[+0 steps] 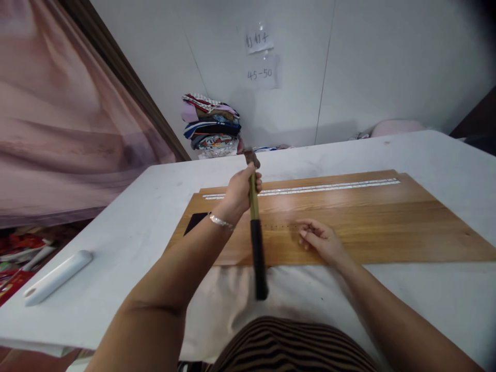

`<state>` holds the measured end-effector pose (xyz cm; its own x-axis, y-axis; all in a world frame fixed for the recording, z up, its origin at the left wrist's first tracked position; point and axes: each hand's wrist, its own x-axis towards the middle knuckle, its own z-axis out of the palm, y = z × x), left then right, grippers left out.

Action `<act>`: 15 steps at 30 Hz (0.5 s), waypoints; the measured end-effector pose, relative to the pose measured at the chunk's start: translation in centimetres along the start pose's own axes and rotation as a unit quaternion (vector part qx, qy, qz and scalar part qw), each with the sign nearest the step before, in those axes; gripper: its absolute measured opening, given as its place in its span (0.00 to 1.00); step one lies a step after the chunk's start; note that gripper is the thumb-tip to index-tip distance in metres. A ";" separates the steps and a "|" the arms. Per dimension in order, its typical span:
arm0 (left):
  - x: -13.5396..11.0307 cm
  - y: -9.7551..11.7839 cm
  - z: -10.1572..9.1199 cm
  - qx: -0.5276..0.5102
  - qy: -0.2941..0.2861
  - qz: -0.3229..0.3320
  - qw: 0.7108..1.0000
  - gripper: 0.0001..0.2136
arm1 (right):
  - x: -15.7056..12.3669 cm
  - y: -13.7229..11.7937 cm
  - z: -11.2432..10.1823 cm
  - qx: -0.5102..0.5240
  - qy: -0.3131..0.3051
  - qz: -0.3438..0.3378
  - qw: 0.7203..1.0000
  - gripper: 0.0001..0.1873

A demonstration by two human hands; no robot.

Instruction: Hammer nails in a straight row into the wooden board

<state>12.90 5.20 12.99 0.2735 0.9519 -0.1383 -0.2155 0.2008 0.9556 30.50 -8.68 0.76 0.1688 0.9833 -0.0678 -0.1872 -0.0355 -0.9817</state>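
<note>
My left hand point(241, 192) is wrapped round the upper shaft of a hammer point(256, 227), just below its head, and lifts it above a wooden board point(372, 217). The hammer's black grip points back toward me. A silver bracelet circles my left wrist. My right hand point(320, 240) rests on the board with its fingers curled and pinched at the end of a short row of small nails point(281, 226). Whether a nail sits between those fingertips is too small to tell.
The board lies on a white table point(116, 232). A pale metallic strip point(329, 187) runs along the board's far edge, and a black patch point(195, 222) marks its left end. A white handle-shaped object point(58, 276) lies at the table's left. Folded clothes point(211, 126) are stacked against the wall.
</note>
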 end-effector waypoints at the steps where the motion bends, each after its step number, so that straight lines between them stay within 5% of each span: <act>1: 0.7 0.3 0.8 -0.048 0.018 0.009 0.999 0.11 | -0.1 -0.2 0.1 0.017 -0.024 0.005 1.000 0.17; 4: 1.6 0.3 3.0 -0.131 0.047 0.000 0.990 0.11 | -0.5 -1.0 0.1 0.100 -0.102 0.026 0.989 0.24; 7: 0.6 -1.1 4.7 -0.142 0.012 -0.021 0.990 0.11 | -0.9 -1.9 -0.4 0.173 -0.172 0.060 0.968 0.34; 12: -2.3 -3.8 6.1 -0.157 -0.052 -0.086 0.983 0.09 | -1.7 -2.9 -0.9 0.193 -0.253 0.099 0.943 0.51; 15: -2.8 -4.8 6.8 -0.182 -0.044 -0.110 0.976 0.11 | -2.0 -3.5 -0.8 0.199 -0.274 0.089 0.937 0.53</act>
<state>19.49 -0.01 10.58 0.4276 0.8557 -0.2916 -0.4565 0.4828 0.7474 31.63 -10.66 4.19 -0.4008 0.9160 -0.0152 -0.5294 -0.2452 -0.8122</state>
